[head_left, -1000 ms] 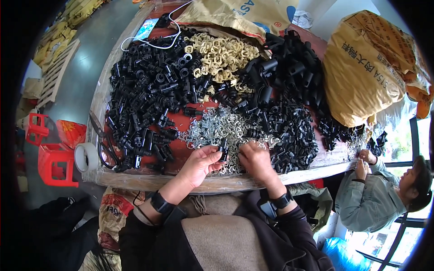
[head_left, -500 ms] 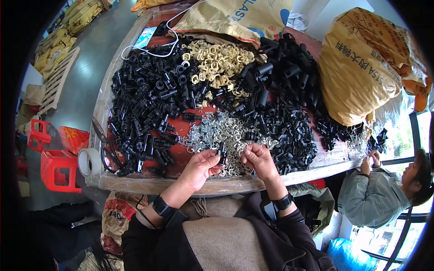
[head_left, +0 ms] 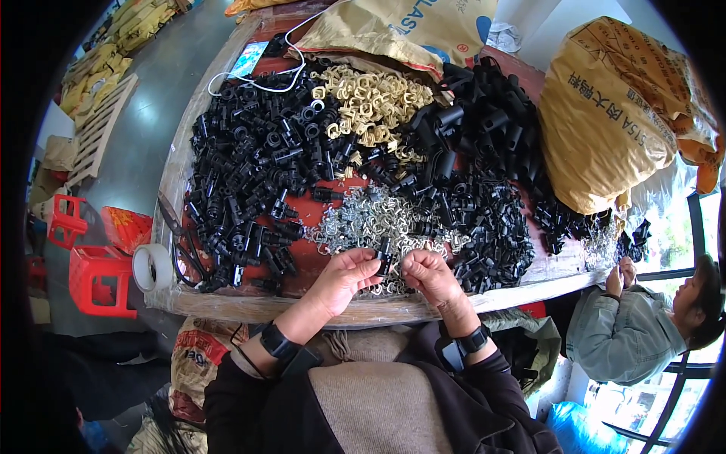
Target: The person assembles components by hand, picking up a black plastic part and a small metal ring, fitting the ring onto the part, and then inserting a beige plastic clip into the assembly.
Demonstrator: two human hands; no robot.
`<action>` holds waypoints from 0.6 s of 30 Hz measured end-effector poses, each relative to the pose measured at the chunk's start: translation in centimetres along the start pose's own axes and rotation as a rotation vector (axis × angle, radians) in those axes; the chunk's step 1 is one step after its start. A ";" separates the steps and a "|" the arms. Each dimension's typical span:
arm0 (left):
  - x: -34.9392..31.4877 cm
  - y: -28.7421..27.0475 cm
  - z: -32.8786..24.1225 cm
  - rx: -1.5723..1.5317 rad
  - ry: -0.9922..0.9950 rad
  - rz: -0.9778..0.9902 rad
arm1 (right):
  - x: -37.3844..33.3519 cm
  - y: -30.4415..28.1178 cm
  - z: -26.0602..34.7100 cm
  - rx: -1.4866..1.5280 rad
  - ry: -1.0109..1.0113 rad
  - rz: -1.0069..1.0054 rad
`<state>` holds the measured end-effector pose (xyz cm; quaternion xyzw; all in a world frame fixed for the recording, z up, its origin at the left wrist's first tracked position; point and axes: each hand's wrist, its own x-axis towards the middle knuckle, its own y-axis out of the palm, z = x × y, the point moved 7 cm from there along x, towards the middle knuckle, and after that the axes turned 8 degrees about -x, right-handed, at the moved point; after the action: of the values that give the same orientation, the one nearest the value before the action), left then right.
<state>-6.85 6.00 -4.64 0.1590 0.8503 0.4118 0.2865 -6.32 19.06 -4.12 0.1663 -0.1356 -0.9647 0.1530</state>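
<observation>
Around the hands (head_left: 389, 276), metal clips (head_left: 363, 219), black fittings (head_left: 257, 174), tape roll (head_left: 153, 267).

We reach in from the lower edge with both forearms, dark sleeves pushed back, a dark band on each wrist. Our left hand (head_left: 344, 276) curls, fingertips pinched together. Our right hand (head_left: 429, 274) sits just beside it, fingers bent, knuckles up, thumbs nearly meeting.
</observation>
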 end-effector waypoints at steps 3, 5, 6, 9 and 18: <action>0.0 0.7 0.2 -0.033 -0.044 0.068 | -0.2 0.9 0.9 -0.167 -0.012 0.023; -0.2 0.7 0.0 -0.044 -0.039 0.051 | -0.3 1.6 1.2 -0.252 -0.021 0.035; -0.3 0.6 -0.2 -0.055 -0.034 0.036 | -0.3 1.7 1.9 -0.341 -0.117 -0.030; -0.5 0.5 -0.2 -0.102 -0.035 0.023 | -1.0 2.0 3.5 -0.519 -0.315 -0.161; -1.3 0.7 0.3 -0.184 -0.105 0.037 | -3.2 3.3 6.2 -0.971 -0.615 -0.289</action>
<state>-5.65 5.94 -3.74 0.1691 0.7898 0.4842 0.3365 -4.86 18.41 3.47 -0.1932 0.3073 -0.9312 0.0322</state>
